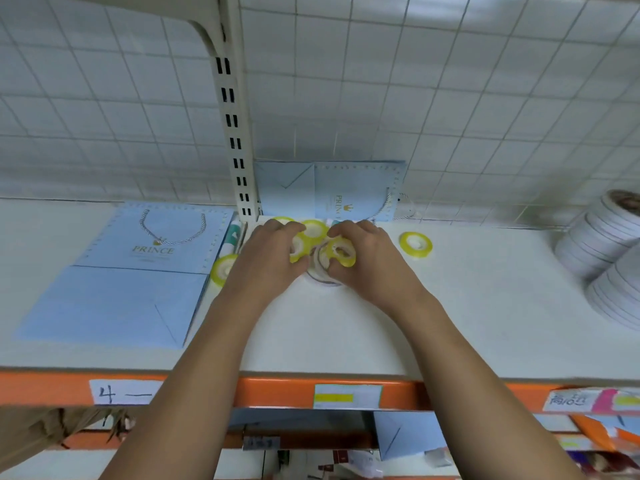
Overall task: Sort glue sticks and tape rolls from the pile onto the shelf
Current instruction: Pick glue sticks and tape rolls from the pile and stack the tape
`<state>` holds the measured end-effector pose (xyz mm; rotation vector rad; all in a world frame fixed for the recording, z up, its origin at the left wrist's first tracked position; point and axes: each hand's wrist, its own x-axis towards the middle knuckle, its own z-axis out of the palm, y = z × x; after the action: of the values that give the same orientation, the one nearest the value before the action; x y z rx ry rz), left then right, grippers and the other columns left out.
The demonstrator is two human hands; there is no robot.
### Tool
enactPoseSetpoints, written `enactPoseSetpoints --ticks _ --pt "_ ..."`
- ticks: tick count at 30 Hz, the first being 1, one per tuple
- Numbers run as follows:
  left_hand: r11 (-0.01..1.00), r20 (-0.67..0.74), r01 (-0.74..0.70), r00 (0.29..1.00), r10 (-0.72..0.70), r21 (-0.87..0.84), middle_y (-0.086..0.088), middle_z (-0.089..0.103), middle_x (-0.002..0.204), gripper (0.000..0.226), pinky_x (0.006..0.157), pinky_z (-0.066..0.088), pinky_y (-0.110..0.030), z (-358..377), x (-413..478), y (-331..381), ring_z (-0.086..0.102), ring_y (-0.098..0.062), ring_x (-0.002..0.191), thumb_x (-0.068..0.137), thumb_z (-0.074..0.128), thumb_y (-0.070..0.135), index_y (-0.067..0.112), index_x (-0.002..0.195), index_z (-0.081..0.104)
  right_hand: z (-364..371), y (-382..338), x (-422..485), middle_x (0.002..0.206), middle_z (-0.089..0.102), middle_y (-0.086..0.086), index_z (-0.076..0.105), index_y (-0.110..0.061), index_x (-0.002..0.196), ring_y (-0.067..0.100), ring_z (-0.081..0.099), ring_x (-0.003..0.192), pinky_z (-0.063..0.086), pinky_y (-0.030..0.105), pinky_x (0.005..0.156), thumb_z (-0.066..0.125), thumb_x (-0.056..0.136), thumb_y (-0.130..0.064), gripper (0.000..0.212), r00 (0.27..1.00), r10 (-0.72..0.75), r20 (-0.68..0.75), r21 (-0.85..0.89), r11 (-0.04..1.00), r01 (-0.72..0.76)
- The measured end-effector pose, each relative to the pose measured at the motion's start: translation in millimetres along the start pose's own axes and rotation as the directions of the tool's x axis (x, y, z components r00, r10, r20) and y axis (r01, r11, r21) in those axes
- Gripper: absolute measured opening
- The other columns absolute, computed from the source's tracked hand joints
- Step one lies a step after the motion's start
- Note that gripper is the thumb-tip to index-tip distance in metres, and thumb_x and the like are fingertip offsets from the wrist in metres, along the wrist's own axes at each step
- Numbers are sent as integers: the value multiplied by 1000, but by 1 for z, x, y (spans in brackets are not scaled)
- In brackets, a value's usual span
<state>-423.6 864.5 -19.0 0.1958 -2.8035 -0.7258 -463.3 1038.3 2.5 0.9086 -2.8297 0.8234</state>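
A pile of yellow tape rolls lies at the back of the white shelf (346, 327). My left hand (270, 258) grips one yellow roll (298, 247) between thumb and fingers. My right hand (367, 258) pinches another yellow roll (341, 251), held over a clear tape roll (323, 277) lying flat beneath it. More yellow rolls lie around: one behind my hands (314, 228), one to the left (223, 270), one apart on the right (416, 244). A white-and-teal stick-like item (232, 239) lies by the shelf upright; what it is I cannot tell.
A light blue gift bag (138, 275) lies flat on the left. More blue bags (332, 190) lean against the wire grid at the back. Stacked white tape rolls (602, 251) stand at the right. The perforated upright (233, 133) rises behind the pile. The orange shelf edge (277, 391) carries labels.
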Motion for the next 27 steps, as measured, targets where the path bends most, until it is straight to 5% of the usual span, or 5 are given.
enactPoseSetpoints --ticks 13,27 --pt "921 114 -383 914 389 -72 6 48 118 41 81 50 -35 87 -45 178 51 -16 109 84 65 36 32 124 60 -92 115 -148 115 57 4 61 -23 123 28 52 105 47 37 89 65 80 -25 43 926 325 -191 -81 935 -345" --pt "814 248 -543 776 580 -203 7 48 116 37 80 51 -40 214 -92 415 56 -16 101 88 64 34 32 124 60 -224 284 -324 108 56 3 62 -21 121 20 54 98 46 32 81 64 81 -26 41 826 489 -281 -53 851 -523"
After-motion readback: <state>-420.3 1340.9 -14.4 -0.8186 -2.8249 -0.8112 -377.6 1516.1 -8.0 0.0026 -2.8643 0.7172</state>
